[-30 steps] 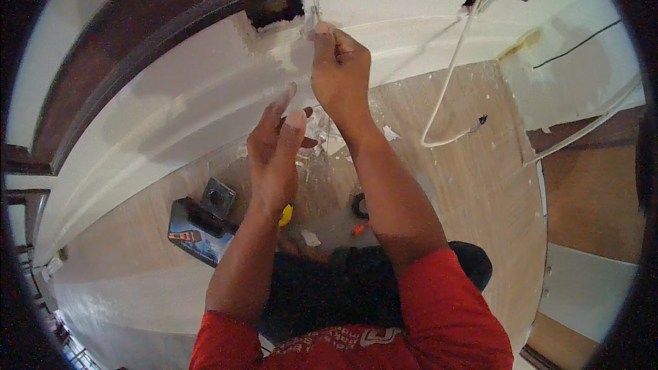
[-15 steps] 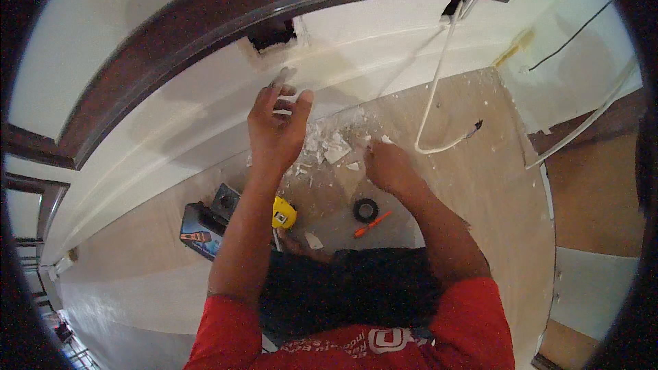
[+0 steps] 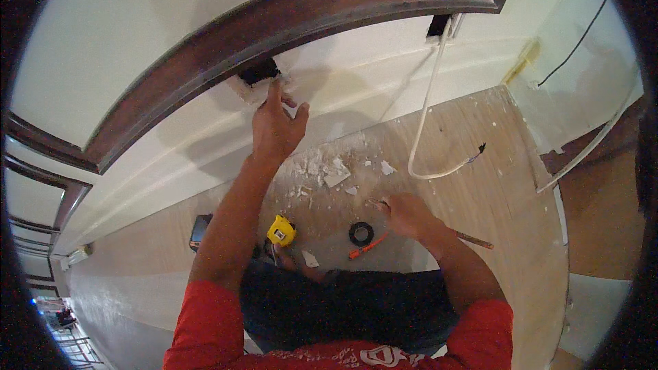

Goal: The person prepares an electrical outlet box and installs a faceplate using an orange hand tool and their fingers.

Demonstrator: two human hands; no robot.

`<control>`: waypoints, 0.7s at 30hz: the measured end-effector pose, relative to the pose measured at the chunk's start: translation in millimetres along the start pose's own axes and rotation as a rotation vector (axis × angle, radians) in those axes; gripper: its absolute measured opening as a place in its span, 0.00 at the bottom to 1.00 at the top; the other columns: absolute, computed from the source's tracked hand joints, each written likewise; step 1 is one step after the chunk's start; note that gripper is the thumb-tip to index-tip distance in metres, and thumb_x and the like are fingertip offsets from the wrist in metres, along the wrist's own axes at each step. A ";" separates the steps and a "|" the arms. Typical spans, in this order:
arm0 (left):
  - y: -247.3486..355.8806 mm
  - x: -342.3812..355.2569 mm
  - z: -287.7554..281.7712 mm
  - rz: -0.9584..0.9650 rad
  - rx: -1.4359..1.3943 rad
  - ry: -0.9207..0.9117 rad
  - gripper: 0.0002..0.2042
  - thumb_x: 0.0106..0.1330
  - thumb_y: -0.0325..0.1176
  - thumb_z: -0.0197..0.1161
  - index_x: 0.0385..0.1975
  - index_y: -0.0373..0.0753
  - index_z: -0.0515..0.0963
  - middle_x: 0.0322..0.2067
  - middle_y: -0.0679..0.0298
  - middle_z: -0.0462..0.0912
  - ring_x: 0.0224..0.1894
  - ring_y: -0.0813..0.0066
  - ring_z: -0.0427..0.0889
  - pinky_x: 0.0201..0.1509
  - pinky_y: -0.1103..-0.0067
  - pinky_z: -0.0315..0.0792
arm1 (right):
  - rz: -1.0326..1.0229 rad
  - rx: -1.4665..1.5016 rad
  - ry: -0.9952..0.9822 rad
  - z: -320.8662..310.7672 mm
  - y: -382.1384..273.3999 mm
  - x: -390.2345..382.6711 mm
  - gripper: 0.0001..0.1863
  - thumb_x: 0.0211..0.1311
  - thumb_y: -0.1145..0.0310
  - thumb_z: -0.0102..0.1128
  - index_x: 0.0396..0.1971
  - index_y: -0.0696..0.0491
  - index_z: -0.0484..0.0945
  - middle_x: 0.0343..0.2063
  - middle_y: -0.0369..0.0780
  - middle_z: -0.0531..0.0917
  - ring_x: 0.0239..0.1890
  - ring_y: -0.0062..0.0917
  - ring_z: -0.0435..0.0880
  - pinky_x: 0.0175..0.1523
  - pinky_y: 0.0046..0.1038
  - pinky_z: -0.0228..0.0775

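In the white wall, the hole is best felt lightly along its rim by the left hand, index extended, thumb apart; a brown stick is gripped in the right hand

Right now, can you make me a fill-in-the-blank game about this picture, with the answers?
The left hand is up by a dark ____ cut into the wall.
The tape measure is colored ____.
The roll of tape is colored ____.
The sleeves are colored ____.

Missing words: hole; yellow; black; red.
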State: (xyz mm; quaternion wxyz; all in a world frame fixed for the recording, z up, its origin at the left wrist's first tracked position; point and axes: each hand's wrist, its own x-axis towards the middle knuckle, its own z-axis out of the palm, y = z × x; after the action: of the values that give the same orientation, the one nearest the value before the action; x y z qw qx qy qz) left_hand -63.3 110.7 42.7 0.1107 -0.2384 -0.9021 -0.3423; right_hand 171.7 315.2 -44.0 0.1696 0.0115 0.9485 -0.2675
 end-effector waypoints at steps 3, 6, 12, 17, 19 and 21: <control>-1.9 -1.7 7.4 0.041 0.103 0.042 0.32 0.58 0.37 0.69 0.63 0.39 0.65 0.29 0.59 0.82 0.28 0.56 0.84 0.35 0.63 0.77 | 0.036 0.099 0.008 -5.6 10.6 0.7 0.18 0.71 0.57 0.50 0.38 0.56 0.81 0.32 0.54 0.83 0.38 0.52 0.82 0.45 0.50 0.72; -3.2 -8.3 3.0 0.092 0.204 0.051 0.32 0.58 0.38 0.70 0.64 0.43 0.65 0.27 0.59 0.82 0.28 0.55 0.84 0.35 0.63 0.78 | 0.106 0.064 0.008 -13.9 7.7 0.1 0.19 0.71 0.55 0.49 0.38 0.56 0.82 0.31 0.54 0.83 0.38 0.52 0.82 0.45 0.49 0.72; 4.7 -4.6 -29.4 0.056 0.631 -0.128 0.29 0.62 0.41 0.64 0.64 0.43 0.67 0.35 0.53 0.85 0.35 0.53 0.86 0.41 0.62 0.80 | -0.057 0.089 0.068 -15.5 5.1 -0.8 0.18 0.70 0.56 0.53 0.39 0.56 0.82 0.31 0.53 0.83 0.37 0.50 0.83 0.45 0.49 0.72; -3.6 -12.6 -68.3 -0.074 0.846 -0.211 0.29 0.64 0.43 0.63 0.64 0.42 0.67 0.38 0.51 0.85 0.36 0.52 0.86 0.42 0.61 0.80 | -0.028 0.139 0.073 -23.8 -11.3 -4.1 0.17 0.70 0.57 0.53 0.38 0.56 0.82 0.30 0.53 0.83 0.37 0.51 0.82 0.43 0.49 0.72; -5.1 -13.6 -80.3 -0.039 0.869 -0.264 0.30 0.65 0.43 0.63 0.65 0.41 0.65 0.41 0.49 0.85 0.38 0.51 0.86 0.43 0.61 0.80 | -0.092 0.123 0.120 -26.1 -11.8 -3.0 0.17 0.70 0.57 0.53 0.38 0.56 0.81 0.31 0.53 0.83 0.37 0.51 0.82 0.43 0.49 0.71; 5.0 -12.2 -88.2 -0.039 0.825 -0.269 0.30 0.65 0.43 0.62 0.65 0.42 0.65 0.42 0.49 0.84 0.38 0.50 0.86 0.42 0.60 0.80 | -0.148 0.050 0.132 -28.1 -14.4 -0.1 0.17 0.70 0.57 0.53 0.39 0.57 0.81 0.31 0.53 0.83 0.37 0.51 0.82 0.43 0.49 0.71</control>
State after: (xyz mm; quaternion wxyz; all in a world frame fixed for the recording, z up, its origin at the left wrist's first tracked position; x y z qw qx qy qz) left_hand -47.0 50.6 106.4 0.0717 -0.1997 -0.9740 0.0791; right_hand 161.3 317.3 -14.3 0.0861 -0.0368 0.9488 -0.3017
